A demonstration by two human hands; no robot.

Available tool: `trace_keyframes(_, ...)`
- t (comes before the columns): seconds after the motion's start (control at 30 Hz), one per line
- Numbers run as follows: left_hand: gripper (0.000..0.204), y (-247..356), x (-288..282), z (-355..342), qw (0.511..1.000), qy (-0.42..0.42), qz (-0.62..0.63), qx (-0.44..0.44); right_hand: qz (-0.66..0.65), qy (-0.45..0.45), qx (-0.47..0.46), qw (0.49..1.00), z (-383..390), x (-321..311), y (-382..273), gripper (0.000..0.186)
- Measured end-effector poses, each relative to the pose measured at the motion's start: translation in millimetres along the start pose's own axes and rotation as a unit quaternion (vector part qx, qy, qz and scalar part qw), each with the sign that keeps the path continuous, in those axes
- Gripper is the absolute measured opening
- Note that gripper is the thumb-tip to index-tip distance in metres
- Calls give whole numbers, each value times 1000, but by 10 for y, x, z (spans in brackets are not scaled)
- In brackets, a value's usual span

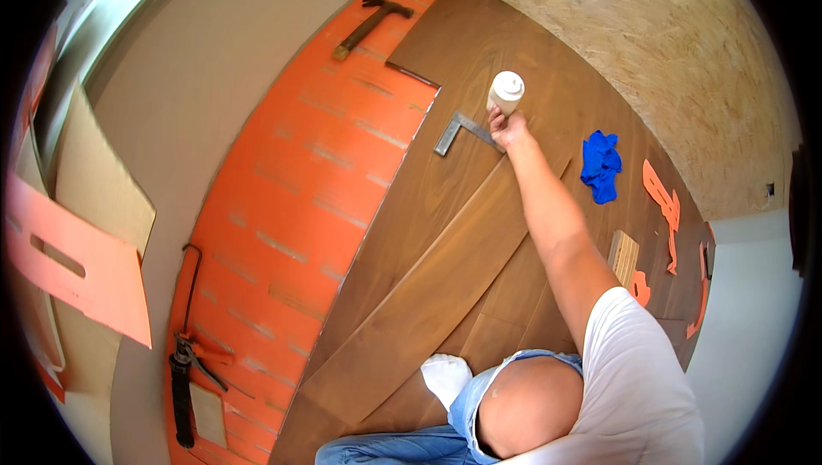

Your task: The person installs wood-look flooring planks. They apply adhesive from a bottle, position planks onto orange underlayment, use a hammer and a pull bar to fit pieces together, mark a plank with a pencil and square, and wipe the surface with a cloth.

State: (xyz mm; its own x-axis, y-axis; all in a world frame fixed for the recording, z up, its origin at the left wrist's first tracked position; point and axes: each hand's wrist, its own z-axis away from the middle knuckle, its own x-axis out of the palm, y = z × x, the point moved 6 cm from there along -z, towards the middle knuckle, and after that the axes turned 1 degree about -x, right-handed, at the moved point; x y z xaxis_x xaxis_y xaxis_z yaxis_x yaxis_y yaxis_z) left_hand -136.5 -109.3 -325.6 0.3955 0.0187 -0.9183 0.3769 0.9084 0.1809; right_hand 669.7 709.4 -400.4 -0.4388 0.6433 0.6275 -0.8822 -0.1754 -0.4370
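My right arm stretches far forward over the brown plank floor (479, 54). In my right hand (509, 129) is a white plastic bottle (507, 90), its round cap facing up and my fingers closed around its lower part. Just left of that hand a metal try square (460, 129) lies on the planks. A loose brown plank (428, 294) rests diagonally on the floor between the hand and my bent knee. My left hand is out of view.
Orange underlay (300, 199) borders the planks on the left, with a hammer (372, 26) and a caulking gun (184, 371) on it. To the right lie a blue cloth (601, 167), a wooden block (624, 258) and orange scraps (659, 191). Cut sheets (86, 268) stand at far left.
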Motion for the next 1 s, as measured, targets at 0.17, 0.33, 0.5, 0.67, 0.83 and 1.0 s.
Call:
trace_keyframes(0.17, 51, 1612, -236, -25, 999, 10, -18, 48, -30, -40, 80, 996, -74, -44, 1, 34)
trace_keyframes(0.33, 45, 2988, -331, 339, 989, -31, 101, 106, -64, -31, 120, 990, -88, 128, 195, 36)
trace_keyframes(0.5, 37, 3107, 322, 355, 969, -152, 149, 129, -79, 1, 99, 992, -185, 154, 140, 42)
trace_keyframes(0.67, 38, 3276, 713, 501, 970, -181, 149, 67, 33, 60, -37, 997, 141, 13, 32, 52)
trace_keyframes(0.83, 46, 3052, 909, 445, 956, -156, 248, 14, 387, 93, -215, 892, 1664, -143, 409, 42)
trace_keyframes(1.0, 40, 3025, 1039, 410, 924, -171, 337, -58, 537, 223, -318, 749, 2433, -1315, 230, 34)
